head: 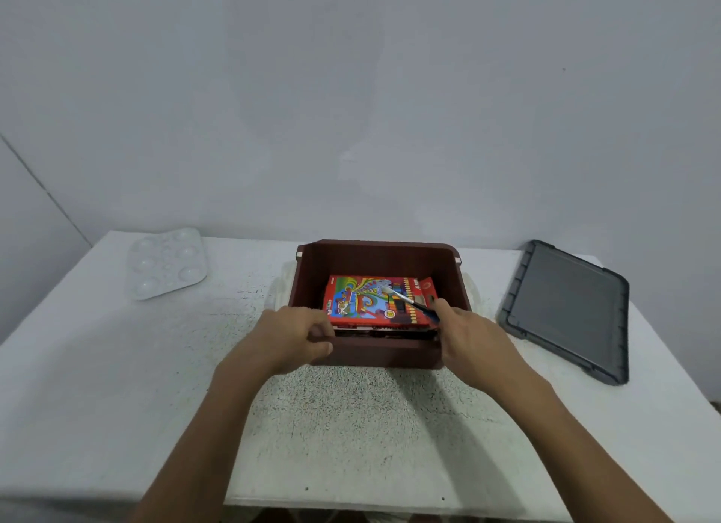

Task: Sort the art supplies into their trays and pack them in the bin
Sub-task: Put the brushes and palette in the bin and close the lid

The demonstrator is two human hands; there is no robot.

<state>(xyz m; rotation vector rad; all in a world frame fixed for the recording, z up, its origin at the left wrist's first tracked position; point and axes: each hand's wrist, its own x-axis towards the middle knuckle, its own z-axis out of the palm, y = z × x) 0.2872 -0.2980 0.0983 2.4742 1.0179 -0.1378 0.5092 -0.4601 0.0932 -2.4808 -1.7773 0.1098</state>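
A dark red bin (376, 259) stands in the middle of the table. Inside it lies a red, colourfully printed box of art supplies (363, 302), stacked on another box whose edge shows below. A paintbrush (405, 299) with a blue handle lies slanted across the box. My right hand (474, 341) pinches the brush's handle end at the bin's front right corner. My left hand (296, 337) grips the bin's front left edge, fingers curled over the rim.
A clear plastic paint palette (166, 264) lies at the table's back left. A dark grey lid (567, 308) lies flat to the right of the bin. The white speckled table (351, 417) ends at a grey wall behind.
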